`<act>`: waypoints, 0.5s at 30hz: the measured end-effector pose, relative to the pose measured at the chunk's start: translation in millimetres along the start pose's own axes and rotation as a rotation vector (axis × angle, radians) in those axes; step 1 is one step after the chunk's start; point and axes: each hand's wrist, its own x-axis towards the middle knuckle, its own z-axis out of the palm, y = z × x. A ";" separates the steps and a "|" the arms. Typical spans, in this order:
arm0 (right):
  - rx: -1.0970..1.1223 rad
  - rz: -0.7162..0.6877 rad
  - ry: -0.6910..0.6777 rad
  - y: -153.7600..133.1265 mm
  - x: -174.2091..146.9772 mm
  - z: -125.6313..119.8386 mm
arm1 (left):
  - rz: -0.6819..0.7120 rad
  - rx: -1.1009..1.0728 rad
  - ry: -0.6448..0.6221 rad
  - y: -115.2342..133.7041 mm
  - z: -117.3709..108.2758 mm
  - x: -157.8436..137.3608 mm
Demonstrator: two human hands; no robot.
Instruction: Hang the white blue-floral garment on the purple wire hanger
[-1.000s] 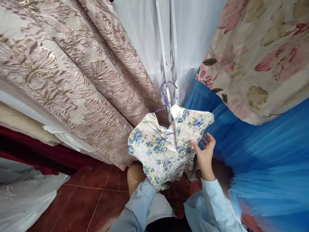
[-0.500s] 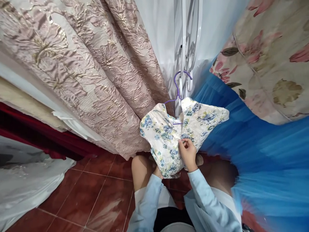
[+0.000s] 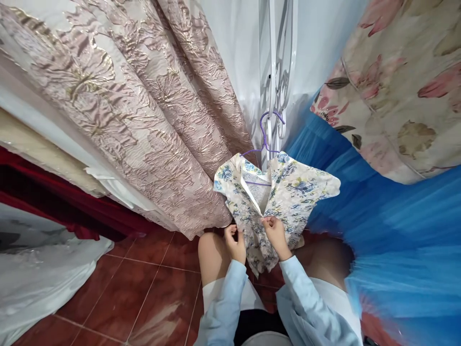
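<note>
A white child's blouse with blue and yellow flowers [image 3: 291,187] hangs in front of me on a purple hanger [image 3: 264,137]. Its neckline stands apart in a V, showing the pale inside and the hanger's lower bar. My right hand [image 3: 275,235] pinches the front edge at the bottom of that V. Beside the blouse's left side is my left hand [image 3: 236,247], its fingers bent and apart, with a gap between thumb and forefinger. Nothing shows in it. The blouse's lower part drops in folds between my knees.
Pink-and-gold embossed fabric [image 3: 151,110] hangs to the left, with dark red cloth [image 3: 72,202] beyond it. White metal bars [image 3: 273,57] stand behind the hanger. Blue tulle [image 3: 396,240] and beige floral cloth [image 3: 389,96] fill the right. Red tiles [image 3: 151,288] cover the floor.
My left hand has come out from beneath the blouse to its left side. The neckline has spread into a wider V, and my right hand has shifted slightly left and down.
</note>
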 end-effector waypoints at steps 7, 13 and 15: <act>0.092 0.035 -0.087 -6.3 -6.1 3.9 | 0.281 0.043 -0.432 32.3 60.3 5.7; 0.051 0.018 -0.129 -13.1 -8.8 -12.3 | 0.256 0.010 -0.401 31.5 75.2 -8.9; 0.043 0.025 -0.166 -15.3 -12.6 -15.0 | 0.194 -0.064 -0.390 28.2 72.6 -17.1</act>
